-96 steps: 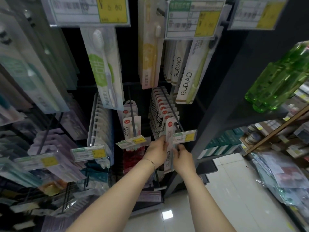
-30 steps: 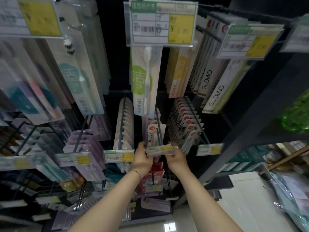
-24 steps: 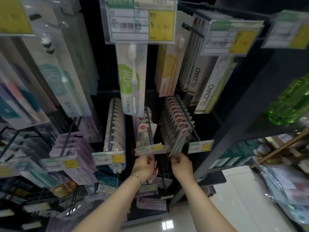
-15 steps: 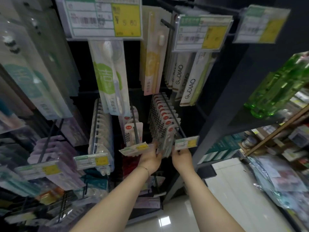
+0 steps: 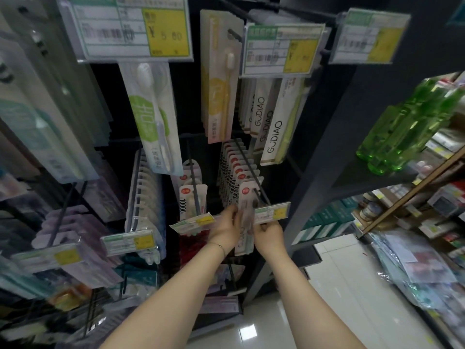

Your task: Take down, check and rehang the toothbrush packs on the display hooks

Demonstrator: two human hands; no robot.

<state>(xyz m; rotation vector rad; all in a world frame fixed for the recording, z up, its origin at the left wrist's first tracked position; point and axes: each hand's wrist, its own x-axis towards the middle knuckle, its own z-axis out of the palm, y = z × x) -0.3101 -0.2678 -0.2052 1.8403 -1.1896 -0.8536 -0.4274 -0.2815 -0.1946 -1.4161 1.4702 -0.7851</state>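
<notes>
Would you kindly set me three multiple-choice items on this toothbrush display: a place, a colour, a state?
1. The green bottles stand: A on the dark shelf B on the floor C on a hook
2. The top price label has a price patch that is: A blue B yellow C pink
3. The front red-dot toothbrush pack is: A boxed B lying on the floor C held by both hands
Key: 1 A, they sit on that shelf; 2 B, yellow surrounds the 5.80; 3 C, the left hand and right hand grip its edges.
</notes>
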